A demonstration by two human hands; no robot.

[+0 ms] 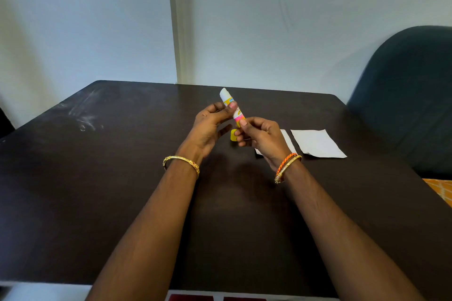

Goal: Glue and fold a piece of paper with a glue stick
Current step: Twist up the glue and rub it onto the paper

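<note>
White-capped glue stick [232,108] — label unreadable — pinched between both hands, left [212,124] and right [260,137].

A plain room in a home or a small office — which of the two cannot be told. A dark brown worktop [122,178] with rounded corners stands against a bare, pale wall [269,19], its top scuffed with whitish marks [83,115] at the far left. A vertical trim strip [176,19] runs down the wall to the worktop's far edge. At the right stands a dark padded chair [411,95] with a curved back, and below it a patch of orange patterned cloth [440,190] — a soft, domestic touch. White paper sheets [318,143] lie on the worktop.
</note>
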